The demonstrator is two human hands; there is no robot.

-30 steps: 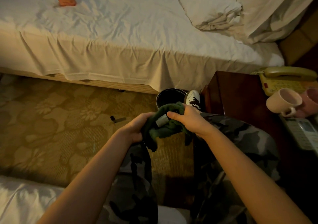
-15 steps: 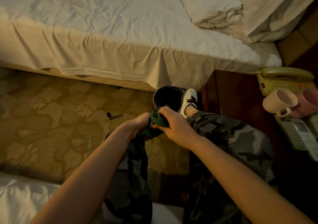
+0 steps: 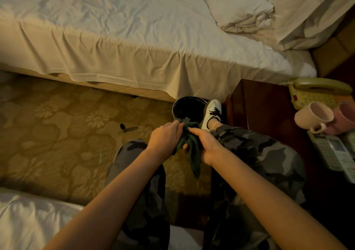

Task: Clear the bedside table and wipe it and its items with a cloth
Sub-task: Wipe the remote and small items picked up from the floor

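head view | worn on person's head | faces forward and down | close over lap, floor beyond

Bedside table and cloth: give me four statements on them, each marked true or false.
1. Both hands, left and right, grip the cloth. True.
2. The table is bare. False: a phone, two mugs, one pale and one pink, and a remote are on it.
3. The cloth is white. False: it is dark green.
4. A dark bin stands on the floor beside the table. True.
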